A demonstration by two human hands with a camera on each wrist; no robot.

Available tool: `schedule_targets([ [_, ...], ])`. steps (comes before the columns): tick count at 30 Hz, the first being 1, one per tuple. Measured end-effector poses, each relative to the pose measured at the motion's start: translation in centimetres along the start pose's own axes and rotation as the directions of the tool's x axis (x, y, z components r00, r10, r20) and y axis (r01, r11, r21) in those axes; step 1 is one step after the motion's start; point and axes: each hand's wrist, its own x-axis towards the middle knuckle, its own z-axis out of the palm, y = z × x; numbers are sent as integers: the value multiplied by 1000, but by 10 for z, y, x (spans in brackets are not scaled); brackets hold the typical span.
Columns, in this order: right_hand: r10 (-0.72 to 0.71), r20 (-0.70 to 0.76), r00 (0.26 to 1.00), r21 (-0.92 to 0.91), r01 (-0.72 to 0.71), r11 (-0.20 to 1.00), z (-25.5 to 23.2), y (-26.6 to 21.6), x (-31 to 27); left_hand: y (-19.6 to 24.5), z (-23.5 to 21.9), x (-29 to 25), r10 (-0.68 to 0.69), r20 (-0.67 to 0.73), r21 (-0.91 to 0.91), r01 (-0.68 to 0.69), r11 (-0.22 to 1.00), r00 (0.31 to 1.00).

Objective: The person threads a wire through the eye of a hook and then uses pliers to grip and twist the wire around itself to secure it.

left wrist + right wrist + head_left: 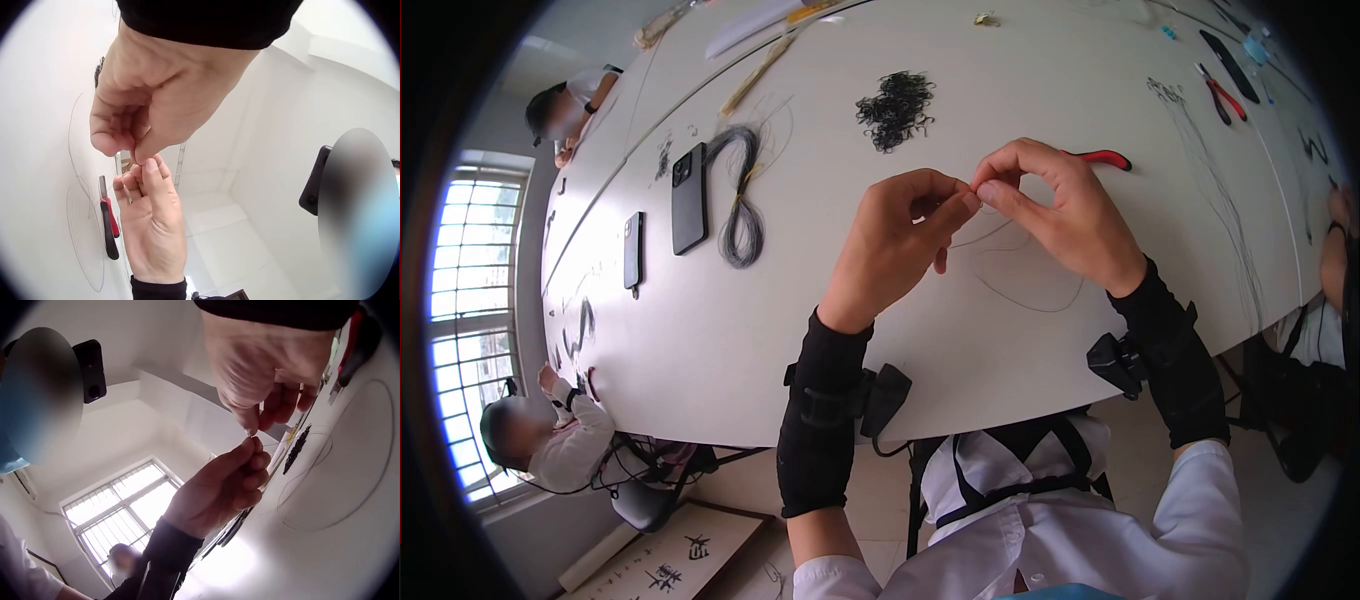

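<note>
Above the table, my left hand (890,235) and right hand (1065,205) meet fingertip to fingertip, each with thumb and forefinger pinched together. A thin grey wire (1030,308) runs from the pinch and falls in wide loops over the tabletop. In the right wrist view the same wire (389,419) curves beside the hands, and a tiny pale bit (249,432) shows between the fingertips. The rest of what they pinch is hidden by the fingers. Behind my right hand lie pliers (109,228) with red and black handles.
A heap of small black hooks (897,108) lies ahead on the white table (820,350). To the left are a bound coil of grey wire (745,215) and two phones (690,200). More pliers (1222,97) and long wires (1225,215) lie at right. Other people sit around the table.
</note>
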Motion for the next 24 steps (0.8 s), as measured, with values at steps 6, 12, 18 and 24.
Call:
schedule_targets([
  [6, -103, -49, 994, -48, 101, 994, 5, 2, -1, -3, -2, 1, -4, 14, -131, 6, 991, 1000],
  [12, -154, -93, 984, -40, 151, 988, 7, 2, 0, 0, 1, 0, -5, 4, -240, 6, 971, 1000],
  [18, -157, -116, 981, -25, 156, 988, 10, 10, 0, -5, 1, 2, -14, 18, -229, 17, 973, 1000],
  [24, 168, 125, 978, -21, -167, 986, 4, -2, -4, -8, -3, 2, 96, -63, -302, -111, 947, 993],
])
